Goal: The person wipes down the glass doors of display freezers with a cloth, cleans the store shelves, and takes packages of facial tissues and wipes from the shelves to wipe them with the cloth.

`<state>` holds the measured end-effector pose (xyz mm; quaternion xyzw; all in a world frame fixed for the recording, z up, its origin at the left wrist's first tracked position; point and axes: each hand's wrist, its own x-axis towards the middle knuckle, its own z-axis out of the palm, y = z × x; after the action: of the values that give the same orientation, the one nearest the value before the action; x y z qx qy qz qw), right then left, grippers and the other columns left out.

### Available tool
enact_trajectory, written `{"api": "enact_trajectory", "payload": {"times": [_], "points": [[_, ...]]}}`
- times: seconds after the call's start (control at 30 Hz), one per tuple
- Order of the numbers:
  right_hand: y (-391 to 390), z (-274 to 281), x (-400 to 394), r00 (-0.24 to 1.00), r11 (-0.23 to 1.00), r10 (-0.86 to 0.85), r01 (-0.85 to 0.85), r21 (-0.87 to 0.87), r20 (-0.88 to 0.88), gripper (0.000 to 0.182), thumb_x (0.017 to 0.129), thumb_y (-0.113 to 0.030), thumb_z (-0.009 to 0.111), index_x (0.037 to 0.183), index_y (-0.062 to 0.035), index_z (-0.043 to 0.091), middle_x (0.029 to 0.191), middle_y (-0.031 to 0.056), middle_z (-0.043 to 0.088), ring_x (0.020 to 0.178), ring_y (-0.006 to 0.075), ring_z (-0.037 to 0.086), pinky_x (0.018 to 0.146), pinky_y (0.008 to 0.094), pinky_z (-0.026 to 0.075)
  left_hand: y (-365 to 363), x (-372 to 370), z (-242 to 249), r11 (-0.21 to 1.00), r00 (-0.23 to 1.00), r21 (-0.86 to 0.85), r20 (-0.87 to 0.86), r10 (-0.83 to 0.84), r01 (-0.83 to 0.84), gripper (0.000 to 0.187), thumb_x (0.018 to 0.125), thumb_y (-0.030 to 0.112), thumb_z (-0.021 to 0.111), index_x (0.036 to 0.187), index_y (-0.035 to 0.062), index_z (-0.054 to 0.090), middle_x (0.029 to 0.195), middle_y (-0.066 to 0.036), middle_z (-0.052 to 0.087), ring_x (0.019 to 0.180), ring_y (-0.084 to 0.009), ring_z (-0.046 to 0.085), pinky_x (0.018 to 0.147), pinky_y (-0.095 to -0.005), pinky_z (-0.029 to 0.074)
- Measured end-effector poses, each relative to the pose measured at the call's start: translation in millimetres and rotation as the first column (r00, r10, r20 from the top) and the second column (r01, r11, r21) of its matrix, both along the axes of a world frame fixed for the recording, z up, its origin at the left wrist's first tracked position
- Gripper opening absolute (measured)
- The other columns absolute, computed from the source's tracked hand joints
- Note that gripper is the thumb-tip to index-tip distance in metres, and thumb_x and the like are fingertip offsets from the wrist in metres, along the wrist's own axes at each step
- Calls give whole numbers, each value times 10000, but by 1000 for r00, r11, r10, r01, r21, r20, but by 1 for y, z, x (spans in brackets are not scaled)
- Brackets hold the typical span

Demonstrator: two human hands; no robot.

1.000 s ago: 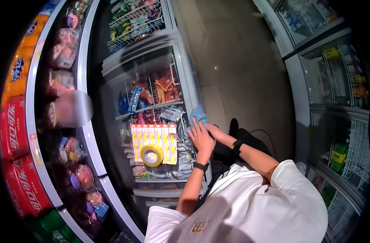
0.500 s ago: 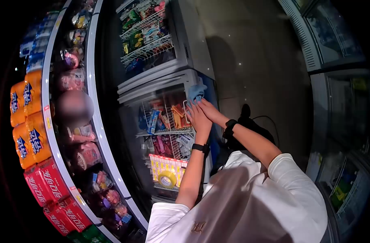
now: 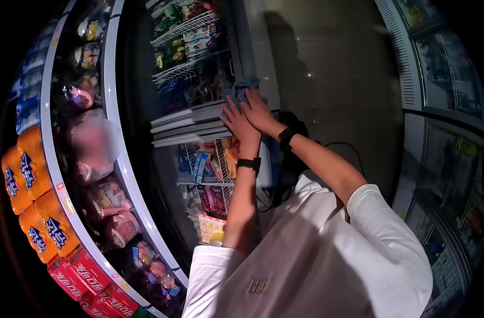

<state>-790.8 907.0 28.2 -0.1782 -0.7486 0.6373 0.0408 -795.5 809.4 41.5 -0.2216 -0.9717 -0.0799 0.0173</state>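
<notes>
A blue-grey cloth (image 3: 244, 88) lies bunched on the frame of the upper glass freezer lid (image 3: 199, 58), near its lower right corner. My right hand (image 3: 259, 112) presses down on the cloth, which is gathered under and beyond its fingers. Beside it my left hand (image 3: 238, 123) has its fingers spread, their tips at the cloth's lower edge. Both hands overlap slightly and wear dark wristbands. Part of the cloth is hidden beneath the fingers.
Below, a second glass lid (image 3: 186, 175) covers wire baskets of packaged ice cream. Shelves on the left hold orange drink packs (image 3: 43, 222), red drink packs (image 3: 88, 275) and bagged sweets (image 3: 107, 199). Glass-door coolers (image 3: 448, 148) line the right, across a dark floor (image 3: 332, 69) with a cable (image 3: 348, 146).
Both hands and the cloth have moved up and slightly left, from the lower freezer's lid frame to the upper one. The camera view has shifted as well.
</notes>
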Motion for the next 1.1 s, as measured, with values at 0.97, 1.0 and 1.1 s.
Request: {"api": "enact_trajectory", "payload": {"times": [0.97, 1.0, 1.1], "points": [[180, -50, -187, 990, 968, 109, -86, -235, 86, 716, 1012, -386, 595, 1495, 89, 364, 1467, 333, 472, 1376, 438, 471, 1135, 418, 378, 126, -183, -93, 972, 950, 233, 309, -39, -36, 821, 933, 250, 646, 1584, -37, 236, 1643, -291, 232, 1534, -488, 182, 1190, -630, 231], [187, -36, -182, 979, 902, 199, -200, -383, -42, 696, 1015, -419, 584, 1471, 67, 387, 1406, 304, 527, 1323, 416, 518, 1114, 406, 401, 130, -180, -87, 952, 949, 303, 309, -53, -45, 830, 937, 254, 642, 1580, -52, 215, 1623, -324, 243, 1524, -509, 185, 1173, -648, 247], [215, -17, -200, 827, 859, 499, -512, -19, 258, 746, 963, -542, 563, 1309, 115, 492, 1253, 360, 610, 1161, 496, 606, 1005, 457, 484, 135, -194, -88, 948, 952, 269, 207, -227, 168, 914, 890, 274, 703, 1568, -77, 201, 1598, -355, 254, 1496, -537, 218, 1172, -652, 238]]}}
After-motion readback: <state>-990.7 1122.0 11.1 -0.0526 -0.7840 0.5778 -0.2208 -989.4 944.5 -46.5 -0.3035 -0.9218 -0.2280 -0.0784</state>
